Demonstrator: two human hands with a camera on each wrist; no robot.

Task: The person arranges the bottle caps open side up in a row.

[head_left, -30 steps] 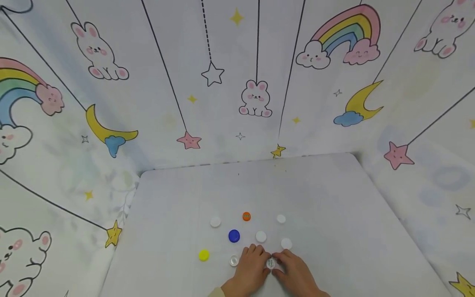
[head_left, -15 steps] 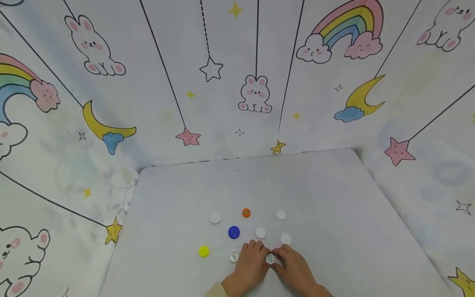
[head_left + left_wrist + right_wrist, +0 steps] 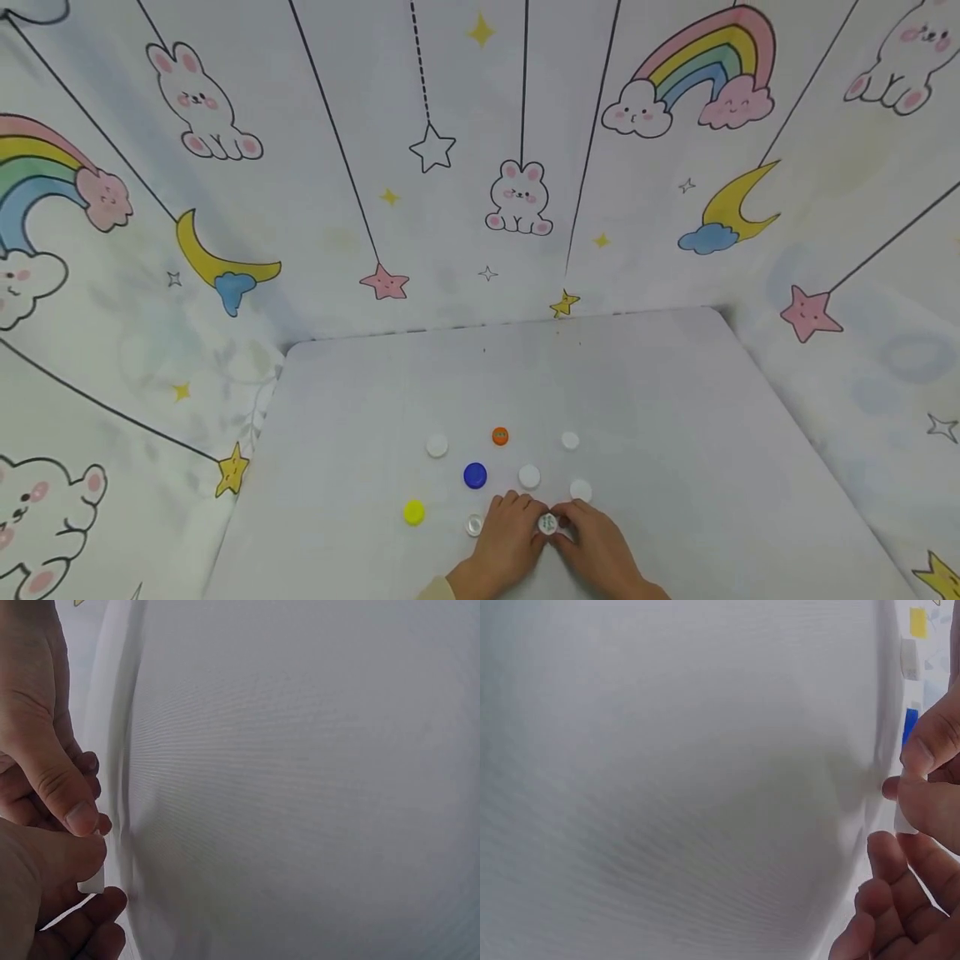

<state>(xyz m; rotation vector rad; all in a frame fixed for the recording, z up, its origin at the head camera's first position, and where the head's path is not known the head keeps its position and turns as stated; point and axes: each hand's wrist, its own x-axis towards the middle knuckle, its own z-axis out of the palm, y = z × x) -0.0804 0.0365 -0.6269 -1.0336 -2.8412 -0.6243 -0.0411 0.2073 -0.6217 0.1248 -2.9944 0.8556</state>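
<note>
Your left hand (image 3: 512, 536) and right hand (image 3: 598, 540) pinch white cap (image 3: 548, 523) from opposite sides, likely steadying it; marked face points up, fingers clear of it.

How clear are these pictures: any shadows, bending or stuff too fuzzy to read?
Head view: fairly even, dim light, no strong glare, though the marks on the held cap are too small to read; left wrist view: fine stripes and soft shading across the white tabletop, its edge looking bowed; right wrist view: similar stripes, a broader soft shadow, another curved edge.
</note>
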